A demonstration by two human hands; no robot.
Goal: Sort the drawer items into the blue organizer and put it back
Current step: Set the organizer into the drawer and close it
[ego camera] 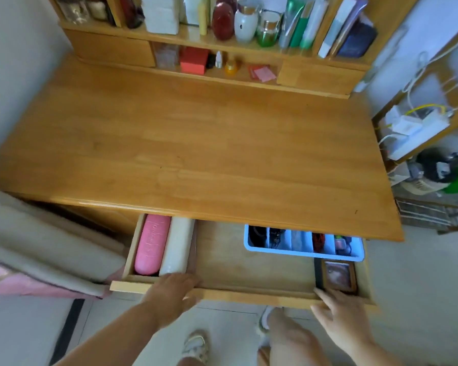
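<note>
Fingers of the left hand (173, 287) lie fairly straight over the drawer front (249, 295), pressing on its top edge beside the white roll (176, 245); those of the right hand (336, 317) are spread and relaxed against the same front near its right end, gripping nothing. Inside the drawer, the blue organizer (303, 253) sits toward the back right, half tucked under the edge of the desk (196, 143), its compartments already filled with small dark and reddish items too blurred to name. It looks like thin, light plastic, stiff enough to slide but likely to flex if lifted by one wall, so the long rim at both ends would be the safer hold; the loose contents could rattle or spill if it tips. Just in front of it lies a small framed box (339, 276), and at the far left a pink case (151, 245) rests alongside the roll. With the organizer back in place, the task seems nearly done, and an even push from both hands should close the drawer.
</note>
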